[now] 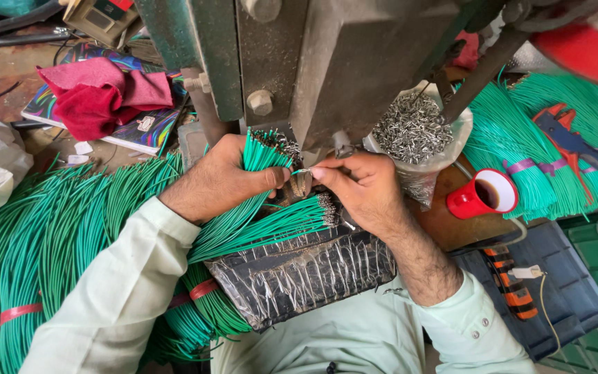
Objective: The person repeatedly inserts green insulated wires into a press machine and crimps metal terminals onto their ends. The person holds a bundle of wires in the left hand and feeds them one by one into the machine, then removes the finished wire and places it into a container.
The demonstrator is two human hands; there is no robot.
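Note:
My left hand (226, 176) grips a bundle of green wires (261, 156) with bare stripped ends, held up under the grey-green press machine (327, 62). My right hand (358, 183) pinches a small silver metal terminal (302, 171) between thumb and forefinger, right beside my left thumb. Below the hands a second fan of green wires with crimped metal ends (285, 221) lies across a black plastic-wrapped pad (306, 270).
A clear bag of loose metal terminals (413, 131) sits right of the press. A red cup (482, 195), red-handled pliers (569, 142) and more green wire bundles (541, 159) lie to the right. Banded green wires (43, 242) and a red cloth (102, 93) are on the left.

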